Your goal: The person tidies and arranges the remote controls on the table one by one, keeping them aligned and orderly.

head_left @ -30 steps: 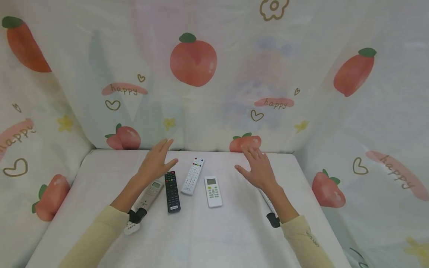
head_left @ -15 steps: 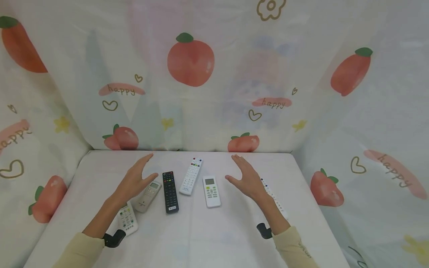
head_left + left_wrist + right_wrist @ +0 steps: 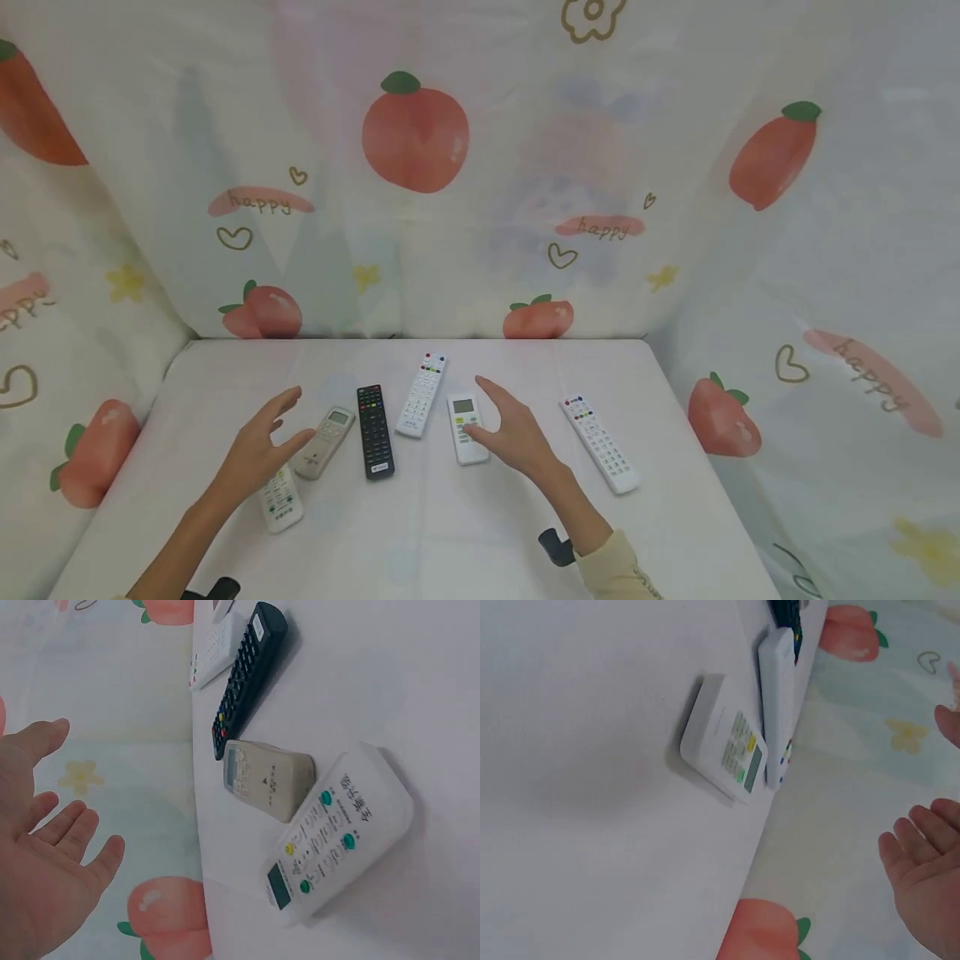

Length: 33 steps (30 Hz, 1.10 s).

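Leftmost remote [image 3: 282, 505] partly hidden by left grip [image 3: 257, 448]; right sleeve [image 3: 615, 570] cropped.

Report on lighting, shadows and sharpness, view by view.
Head: dim, even light, with lettering on the beige rectangular plastic remote too small to read; left wrist: a soft shadow beside the long black plastic remote; right wrist: a soft shadow along the boxy white plastic remote with a grey screen, no strong glare.

White printed fabric backdrop [image 3: 510, 50]: "happy" in brown handwritten letters on pink brush-stroke patches, left of centre [image 3: 261, 201], right of centre [image 3: 600, 227] and on right side [image 3: 873, 379]; fourth at left edge, cut off. White plastic remote with green buttons [image 3: 337, 832]: dark Chinese characters, not clearly readable. Black oblong plastic remote [image 3: 375, 432]: white label, print too small.
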Tool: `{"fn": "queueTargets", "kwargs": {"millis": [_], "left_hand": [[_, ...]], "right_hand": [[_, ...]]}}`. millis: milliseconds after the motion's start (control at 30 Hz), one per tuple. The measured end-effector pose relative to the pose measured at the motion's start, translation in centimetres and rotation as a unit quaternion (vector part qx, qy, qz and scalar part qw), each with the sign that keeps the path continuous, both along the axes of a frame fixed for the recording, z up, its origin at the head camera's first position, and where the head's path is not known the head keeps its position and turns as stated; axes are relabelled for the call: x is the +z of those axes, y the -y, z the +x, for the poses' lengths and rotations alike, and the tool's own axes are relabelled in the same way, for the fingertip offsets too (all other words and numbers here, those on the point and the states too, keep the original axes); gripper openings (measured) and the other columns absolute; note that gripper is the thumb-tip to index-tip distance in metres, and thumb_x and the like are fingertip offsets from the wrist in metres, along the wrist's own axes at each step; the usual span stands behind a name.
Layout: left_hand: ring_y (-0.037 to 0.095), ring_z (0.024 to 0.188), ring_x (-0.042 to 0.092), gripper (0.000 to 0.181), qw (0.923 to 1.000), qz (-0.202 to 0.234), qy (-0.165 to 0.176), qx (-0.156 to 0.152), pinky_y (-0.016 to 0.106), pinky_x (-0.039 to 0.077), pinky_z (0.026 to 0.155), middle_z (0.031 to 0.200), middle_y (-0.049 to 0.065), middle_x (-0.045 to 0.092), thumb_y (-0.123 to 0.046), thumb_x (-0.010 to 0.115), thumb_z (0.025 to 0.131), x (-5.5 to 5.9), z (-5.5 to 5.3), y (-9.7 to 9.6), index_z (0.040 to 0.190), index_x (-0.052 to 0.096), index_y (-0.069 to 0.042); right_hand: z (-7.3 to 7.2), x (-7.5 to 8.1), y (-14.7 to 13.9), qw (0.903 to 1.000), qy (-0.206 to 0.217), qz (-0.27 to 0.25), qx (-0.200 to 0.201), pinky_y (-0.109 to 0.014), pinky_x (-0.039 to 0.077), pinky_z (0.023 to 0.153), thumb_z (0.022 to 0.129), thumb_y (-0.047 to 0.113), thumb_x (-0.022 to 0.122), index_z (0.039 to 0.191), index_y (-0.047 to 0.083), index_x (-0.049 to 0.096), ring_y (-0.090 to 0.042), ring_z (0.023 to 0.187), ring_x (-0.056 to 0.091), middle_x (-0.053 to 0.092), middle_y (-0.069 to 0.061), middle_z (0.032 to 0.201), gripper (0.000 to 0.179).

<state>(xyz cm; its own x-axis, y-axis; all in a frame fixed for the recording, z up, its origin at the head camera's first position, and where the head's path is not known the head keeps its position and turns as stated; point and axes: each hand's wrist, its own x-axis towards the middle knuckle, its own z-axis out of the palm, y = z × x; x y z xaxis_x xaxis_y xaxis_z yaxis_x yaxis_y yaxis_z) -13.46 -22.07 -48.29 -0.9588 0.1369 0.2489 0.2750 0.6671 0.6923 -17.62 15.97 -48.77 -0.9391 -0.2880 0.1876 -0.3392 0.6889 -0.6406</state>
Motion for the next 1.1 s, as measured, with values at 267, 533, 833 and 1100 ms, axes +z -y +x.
{"fn": "queueTargets", "kwargs": {"millis": [267, 533, 833, 1100], "left_hand": [[0.048, 0.132, 0.042, 0.069, 0.9985, 0.01, 0.053, 0.01, 0.058, 0.04, 0.101, 0.146, 0.03, 0.043, -0.019, 0.072, 0.094, -1.2, 2.5, 2.0, 0.147, 0.036, 0.007], [0.046, 0.133, 0.041, 0.072, 0.9884, 0.042, 0.139, 0.043, 0.048, 0.045, 0.103, 0.147, 0.03, 0.04, -0.025, 0.069, 0.096, -2.0, 4.7, 3.4, 0.149, 0.03, 0.005], [0.046, 0.135, 0.037, 0.083, 0.9769, 0.044, 0.196, 0.072, 0.052, 0.042, 0.103, 0.151, 0.03, 0.034, -0.032, 0.072, 0.093, -3.5, 6.3, 4.6, 0.15, 0.025, 0.006], [0.05, 0.14, 0.027, 0.094, 0.9578, 0.061, 0.269, 0.081, 0.062, 0.033, 0.109, 0.154, 0.034, 0.023, -0.033, 0.075, 0.091, -4.7, 7.0, 4.7, 0.152, 0.016, 0.007]], "right_hand": [[1.5, -0.6, 2.9, 0.9981, 0.051, -0.033, 0.016, -0.049, 0.043, 0.107, 0.087, 0.025, 0.079, 0.148, 0.012, 0.047, -0.028, 0.135, 0.046, 0.05, -0.009, 0.148, 0.07], [2.5, -0.8, 5.7, 0.9958, 0.071, -0.031, 0.049, -0.046, 0.047, 0.104, 0.087, 0.027, 0.078, 0.15, 0.015, 0.045, -0.026, 0.135, 0.047, 0.049, -0.007, 0.148, 0.072], [3.4, -1.5, 8.6, 0.9879, 0.097, -0.064, 0.103, -0.038, 0.049, 0.102, 0.087, 0.026, 0.079, 0.151, 0.016, 0.043, -0.025, 0.131, 0.051, 0.047, -0.004, 0.15, 0.074], [4.0, -2.3, 11.3, 0.9768, 0.146, -0.087, 0.129, -0.035, 0.051, 0.1, 0.087, 0.026, 0.079, 0.151, 0.015, 0.043, -0.03, 0.127, 0.054, 0.047, -0.007, 0.149, 0.074]]}}
